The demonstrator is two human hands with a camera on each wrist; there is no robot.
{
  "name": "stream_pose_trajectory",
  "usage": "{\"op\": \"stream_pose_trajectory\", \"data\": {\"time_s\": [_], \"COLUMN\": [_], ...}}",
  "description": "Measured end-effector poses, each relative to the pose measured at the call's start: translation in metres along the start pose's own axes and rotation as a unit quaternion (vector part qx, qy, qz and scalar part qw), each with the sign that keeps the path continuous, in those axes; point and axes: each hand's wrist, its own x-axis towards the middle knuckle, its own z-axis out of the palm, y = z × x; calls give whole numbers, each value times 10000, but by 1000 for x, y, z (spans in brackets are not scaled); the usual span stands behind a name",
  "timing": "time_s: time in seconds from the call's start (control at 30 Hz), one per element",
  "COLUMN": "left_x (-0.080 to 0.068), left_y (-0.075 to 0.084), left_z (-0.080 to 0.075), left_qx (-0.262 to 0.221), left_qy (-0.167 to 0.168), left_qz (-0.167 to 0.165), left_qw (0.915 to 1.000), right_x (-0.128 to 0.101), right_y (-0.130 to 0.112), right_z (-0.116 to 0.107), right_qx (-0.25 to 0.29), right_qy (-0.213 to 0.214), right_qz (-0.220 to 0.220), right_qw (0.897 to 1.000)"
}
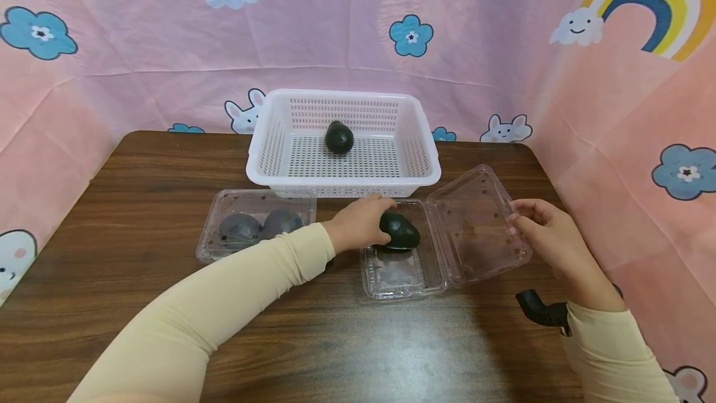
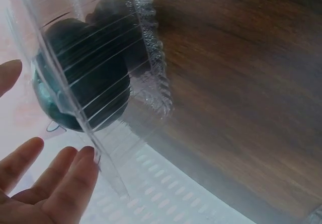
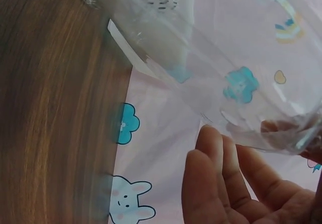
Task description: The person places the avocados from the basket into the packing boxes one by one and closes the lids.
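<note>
My left hand reaches over a dark green avocado in the rear half of a clear plastic clamshell box. In the left wrist view its fingers and thumb are spread, with gaps between them and the avocado; the fingertips meet the plastic edge. The box's lid is folded out to the right and tilts upward. By its outer edge, my right hand pinches that lid; in the right wrist view several fingers extend below the plastic.
A white slotted basket stands at the back, with one avocado inside. To the left lies a closed clear box containing two avocados, partly behind my left forearm. Patterned fabric surrounds the table on the back and sides.
</note>
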Motion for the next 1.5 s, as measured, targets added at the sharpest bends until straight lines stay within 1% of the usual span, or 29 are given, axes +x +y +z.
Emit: {"op": "stream_pose_trajectory", "data": {"time_s": [0.3,0.43,0.7,0.93,1.13,1.37,1.5], "left_x": [-9,-13,-19,-25,-29,-34,-36], "left_y": [1,2,1,0,1,-1,-3], "left_z": [-8,-11,-13,-19,-26,-32,-35], "left_qx": [-189,-286,-340,-409,-437,-593,-589], "left_qy": [90,116,282,327,401,544,673], "left_qz": [91,149,331,293,314,303,304], "left_qw": [9997,9994,9985,9982,9977,9963,9955], "right_x": [0,1,2,2,0,-3,-3], "right_y": [0,1,4,4,3,4,4], "right_z": [-2,-2,-2,-1,0,0,1], "right_qx": [278,362,439,431,383,372,404], "right_qy": [-177,-257,-223,-209,-120,-35,-9], "right_qz": [-61,-23,-25,-77,40,39,-9], "right_qw": [9994,9990,9988,9988,9992,9993,9992]}}
